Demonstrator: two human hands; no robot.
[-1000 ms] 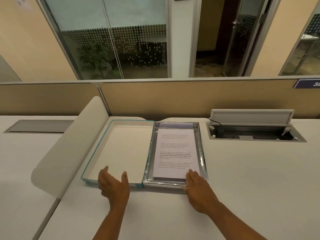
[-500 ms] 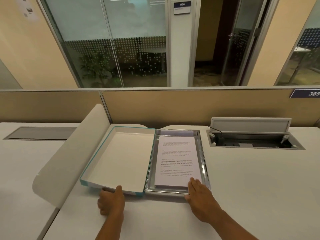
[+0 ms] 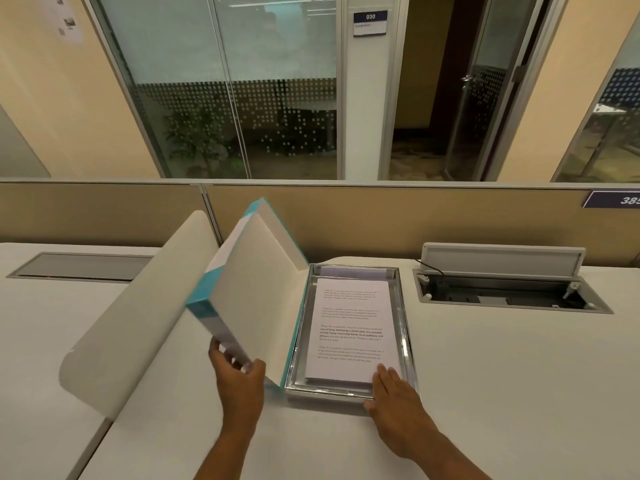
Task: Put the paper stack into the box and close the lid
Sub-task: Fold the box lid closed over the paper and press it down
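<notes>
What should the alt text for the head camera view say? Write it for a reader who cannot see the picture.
A person's left hand lifts the teal-edged lid of an open box, raised partway on its hinge side. The right hand rests on the box's near right corner, fingertips on the paper stack lying inside. The box sits on a white desk.

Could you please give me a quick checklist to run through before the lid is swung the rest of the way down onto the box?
1. Paper stack lies flat inside the box: ok.
2. Left hand grips the lid at its near edge: ok.
3. Lid tilted up, hinged along the box's left side: ok.
4. Right hand clear of the closing path: not ok, its fingers rest on the near right corner of the stack and rim.
5. No sheet sticking out over the rim: ok on visible sides; under the right hand, cannot tell.
</notes>
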